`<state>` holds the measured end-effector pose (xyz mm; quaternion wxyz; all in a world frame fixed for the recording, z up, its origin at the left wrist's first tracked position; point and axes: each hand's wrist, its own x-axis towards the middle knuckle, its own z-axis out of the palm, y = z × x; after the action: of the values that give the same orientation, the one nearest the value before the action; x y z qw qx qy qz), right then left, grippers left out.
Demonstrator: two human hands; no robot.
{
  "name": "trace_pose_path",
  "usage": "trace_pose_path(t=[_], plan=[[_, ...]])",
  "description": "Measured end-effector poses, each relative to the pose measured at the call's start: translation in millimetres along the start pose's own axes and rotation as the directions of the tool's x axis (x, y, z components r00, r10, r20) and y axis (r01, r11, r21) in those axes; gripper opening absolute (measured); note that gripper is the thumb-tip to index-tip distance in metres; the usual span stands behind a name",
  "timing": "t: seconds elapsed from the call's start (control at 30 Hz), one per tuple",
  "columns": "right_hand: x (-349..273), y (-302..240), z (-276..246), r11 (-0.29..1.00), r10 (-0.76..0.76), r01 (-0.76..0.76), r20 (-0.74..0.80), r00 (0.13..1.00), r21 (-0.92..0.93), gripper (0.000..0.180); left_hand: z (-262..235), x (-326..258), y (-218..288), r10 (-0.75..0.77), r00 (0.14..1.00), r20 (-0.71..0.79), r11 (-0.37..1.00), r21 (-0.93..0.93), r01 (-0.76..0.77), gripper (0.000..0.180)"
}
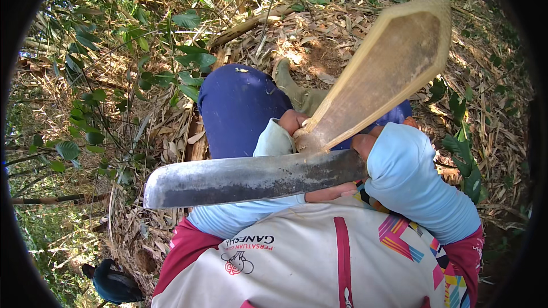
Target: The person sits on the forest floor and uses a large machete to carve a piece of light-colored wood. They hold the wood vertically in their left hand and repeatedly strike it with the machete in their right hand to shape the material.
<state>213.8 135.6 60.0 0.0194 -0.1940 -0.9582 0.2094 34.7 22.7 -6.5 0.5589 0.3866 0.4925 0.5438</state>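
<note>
A split piece of bamboo (388,68), pale and hollowed on its inner face, rises up and to the right from my hands. My left hand (291,122), in a light blue sleeve, grips its lower end. A large machete blade (245,178), grey and worn, lies across my front pointing left. My right hand (357,154), also sleeved in light blue, holds the machete's handle end; the handle itself is hidden by the hand. The blade's base meets the bamboo's lower end.
My knee in dark blue trousers (237,105) and an olive rubber boot (297,91) are below. Dry bamboo leaves and litter (319,40) cover the ground. Green leafy shrubs (142,74) stand left. A dark blue cap-like object (114,282) lies lower left.
</note>
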Motion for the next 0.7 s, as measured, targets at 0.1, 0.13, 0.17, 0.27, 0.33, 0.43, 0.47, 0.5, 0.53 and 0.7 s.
trace_pose_path(t=[0.1,0.13,0.17,0.27,0.33,0.43,0.47,0.5,0.53,0.7], plan=[[-4.2,4.0,3.1,1.000,-0.013,0.014,-0.010,1.000,0.006,0.015,1.1,1.0,-0.2,0.003,1.000,0.020,1.000,0.013,-0.003,0.116],[-5.0,4.1,3.4,1.000,-0.018,0.018,-0.008,1.000,0.009,0.015,1.6,0.9,-1.0,0.001,1.000,0.024,1.000,0.016,-0.002,0.115],[-5.6,4.5,3.6,1.000,-0.023,0.023,-0.007,1.000,0.010,0.015,1.9,1.2,-1.3,0.005,1.000,0.028,1.000,0.021,-0.005,0.115],[-4.9,-0.1,0.3,1.000,-0.004,0.004,0.006,1.000,-0.022,0.015,2.0,1.1,-2.2,0.006,0.999,0.040,0.999,0.035,-0.007,0.114],[-3.2,-2.0,-1.7,0.999,-0.013,0.013,0.008,1.000,-0.040,0.014,1.1,0.8,-2.5,0.006,0.999,0.049,0.999,0.047,-0.008,0.114],[-5.7,0.5,1.2,0.999,-0.030,0.031,0.024,0.999,-0.040,0.015,-1.0,1.3,-1.1,0.008,0.998,0.064,0.998,0.067,-0.012,0.113],[-5.6,0.2,0.2,0.999,-0.025,0.026,0.039,0.999,-0.022,0.015,-1.9,1.2,-0.5,0.011,0.998,0.066,0.997,0.073,-0.015,0.112],[-5.3,-0.5,-1.1,1.000,-0.021,0.022,0.054,0.998,-0.005,0.015,-2.2,1.3,-0.8,0.010,0.998,0.068,0.997,0.080,-0.016,0.112],[-5.2,-1.0,-2.1,1.000,-0.015,0.014,0.067,0.998,0.011,0.015,-2.3,1.6,-1.4,0.011,0.997,0.072,0.996,0.085,-0.018,0.112],[-5.4,-1.9,1.1,0.996,-0.032,0.036,0.050,0.998,-0.084,0.015,-1.3,1.2,-3.0,0.014,0.997,0.082,0.994,0.109,-0.023,0.110]])
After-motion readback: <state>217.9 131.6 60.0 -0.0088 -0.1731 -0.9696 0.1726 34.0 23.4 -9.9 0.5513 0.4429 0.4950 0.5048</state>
